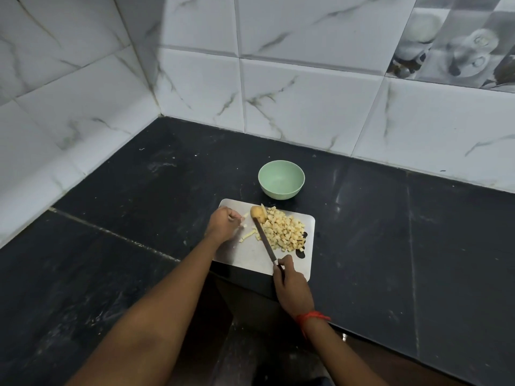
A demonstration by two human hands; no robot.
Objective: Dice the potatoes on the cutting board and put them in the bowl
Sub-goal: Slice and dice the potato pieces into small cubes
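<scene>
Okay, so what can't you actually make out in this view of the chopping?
- Head view: whether the left hand holds any of the potato strips; its curled fingers face away.
- Head view: the knife handle, buried in the right hand grip.
- Head view: the cutting board hole, partly covered by diced potato.
- Head view: how much uncut potato remains, too small to judge.

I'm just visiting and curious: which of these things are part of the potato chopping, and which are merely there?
Part of the job: cutting board, knife in the right hand, left hand, potato cubes, uncut potato piece, potato strips, green bowl.

Just there: black counter, wall tiles, picture tile, red wrist thread.
</scene>
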